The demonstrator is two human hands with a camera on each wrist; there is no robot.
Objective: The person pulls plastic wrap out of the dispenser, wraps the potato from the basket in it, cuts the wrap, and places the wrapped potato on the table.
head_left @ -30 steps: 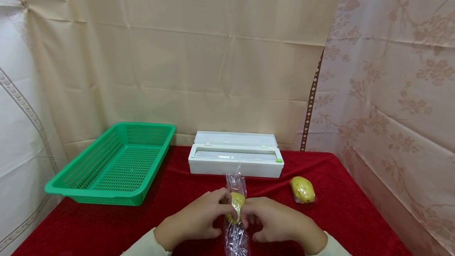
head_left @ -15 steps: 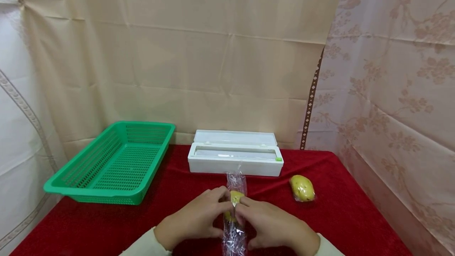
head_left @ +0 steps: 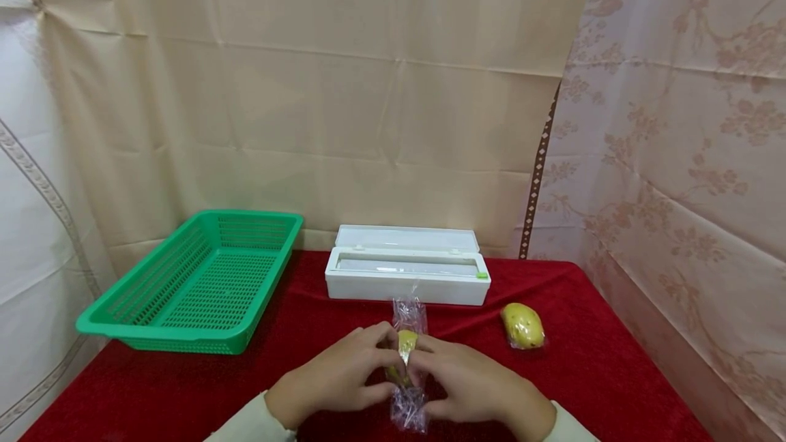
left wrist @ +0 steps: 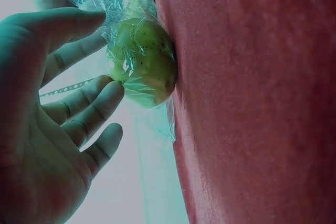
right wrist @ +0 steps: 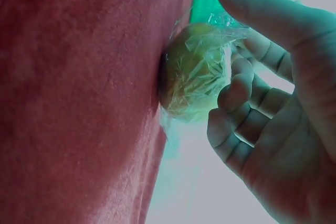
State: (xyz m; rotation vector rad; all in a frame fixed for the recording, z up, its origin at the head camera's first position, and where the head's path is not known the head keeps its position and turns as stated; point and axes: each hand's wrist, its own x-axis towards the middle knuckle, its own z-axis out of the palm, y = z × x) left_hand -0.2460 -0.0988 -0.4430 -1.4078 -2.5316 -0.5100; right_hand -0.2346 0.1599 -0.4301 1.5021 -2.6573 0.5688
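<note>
On the red cloth, a yellow potato lies on a lengthwise strip of clear plastic wrap, with film over its skin. My left hand pinches crinkled wrap between thumb and forefinger at the potato's side, its other fingers loosely bent. From the opposite side, my right hand curls its fingertips against wrap drawn up over the potato; whether it pinches the film is unclear. Both thumbs flank the wrap's near end. The potato's underside is hidden.
Behind the hands stands a white wrap dispenser, lid raised, with a green slider. A second potato, wrapped in film, lies to the right. At the left is a green perforated basket. Curtains close off the back and sides.
The wrap's near end has drawn in toward the potato; it earlier ran past the frame's bottom edge. My right hand has shifted slightly left, closer to the left one, and both thumbs have moved inward.
</note>
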